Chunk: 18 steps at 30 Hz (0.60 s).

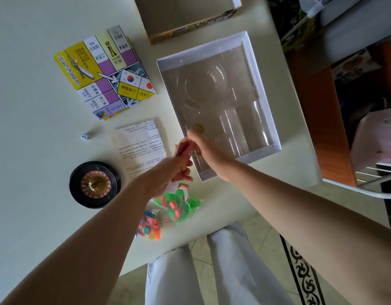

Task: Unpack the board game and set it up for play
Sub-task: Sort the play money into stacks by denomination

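Stack (183,148): pinkish-red wad, too blurred to say whether cards or notes; it juts up out of the fist toward 12 o'clock, over the tray's near-left corner.
Left hand (168,175): fingers curled round the stack's lower end, gripping it.
Right hand (204,148): just at 3 o'clock of the stack, fingers pointing toward 11 o'clock; motion blur hides whether they pinch the stack or only touch it.
Coin (198,128): gold disc at 1 o'clock of the stack, lying in the tray just beyond the right fingertips.
Tray (260,91): white-rimmed box bottom with a clear moulded insert, running from the hands toward 1 o'clock.
Sheet (141,142): printed paper flat at 9 o'clock, partly under the left wrist.
House bag (179,205): green and red pieces, at 6 o'clock, just below the left hand.
Token bag (149,225): mixed colours, at 7 o'clock, beside the house bag.
Wheel (94,184): black roulette, at 8 o'clock.
Die (84,136): white, at 9 o'clock, beyond the sheet.
Board (104,71): folded, at 11 o'clock.
Lid (190,16): at 12 o'clock, at the table's (31,106) far edge.
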Each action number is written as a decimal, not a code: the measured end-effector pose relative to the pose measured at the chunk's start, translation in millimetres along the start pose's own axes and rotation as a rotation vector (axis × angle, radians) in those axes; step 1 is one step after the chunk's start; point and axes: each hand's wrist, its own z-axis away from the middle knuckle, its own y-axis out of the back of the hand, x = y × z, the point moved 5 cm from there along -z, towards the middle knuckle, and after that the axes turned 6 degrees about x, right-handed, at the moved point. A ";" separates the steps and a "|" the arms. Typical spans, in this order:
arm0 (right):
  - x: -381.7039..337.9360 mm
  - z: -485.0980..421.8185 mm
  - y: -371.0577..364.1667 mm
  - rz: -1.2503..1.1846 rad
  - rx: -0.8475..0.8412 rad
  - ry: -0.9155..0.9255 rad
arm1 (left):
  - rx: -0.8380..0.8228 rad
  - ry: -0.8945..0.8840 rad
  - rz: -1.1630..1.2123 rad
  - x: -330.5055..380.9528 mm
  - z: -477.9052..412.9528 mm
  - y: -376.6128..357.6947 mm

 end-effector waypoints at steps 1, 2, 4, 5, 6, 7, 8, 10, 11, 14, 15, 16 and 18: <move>4.0 -7.5 9.6 0.029 0.139 0.026 | 0.072 -0.015 0.036 1.0 -1.4 5.5; 8.6 -14.4 20.6 0.082 0.300 0.052 | 0.141 -0.041 0.062 1.9 -3.3 11.7; 16.7 -26.6 36.8 0.258 0.504 0.078 | 0.230 -0.103 0.081 3.9 -7.4 22.3; 20.4 -33.5 38.2 0.390 0.503 0.088 | 0.249 -0.126 0.093 4.3 -8.7 26.5; 23.7 -39.1 36.2 0.556 0.455 0.094 | 0.260 -0.140 0.105 4.3 -9.5 29.6; 26.5 -42.6 31.2 0.731 0.394 0.101 | 0.268 -0.147 0.110 4.4 -10.3 31.6; 27.9 -43.7 25.2 0.875 0.354 0.126 | 0.274 -0.156 0.109 3.7 -11.0 33.6; 28.6 -41.5 14.9 1.003 0.342 0.178 | 0.274 -0.178 0.100 2.8 -11.6 35.5; 27.2 -38.9 11.3 1.012 0.352 0.203 | 0.273 -0.183 0.089 1.7 -12.2 36.2; 25.4 -35.6 7.8 0.977 0.385 0.230 | 0.271 -0.169 0.060 -6.2 -14.5 41.3; 25.2 -36.4 8.3 0.977 0.385 0.227 | 0.273 -0.168 0.062 -8.4 -14.5 43.3; 24.3 -37.4 9.5 0.981 0.381 0.224 | 0.276 -0.171 0.069 -10.1 -14.5 44.5; 21.2 -42.6 10.3 1.000 0.367 0.220 | 0.284 -0.174 0.088 -13.1 -13.8 47.9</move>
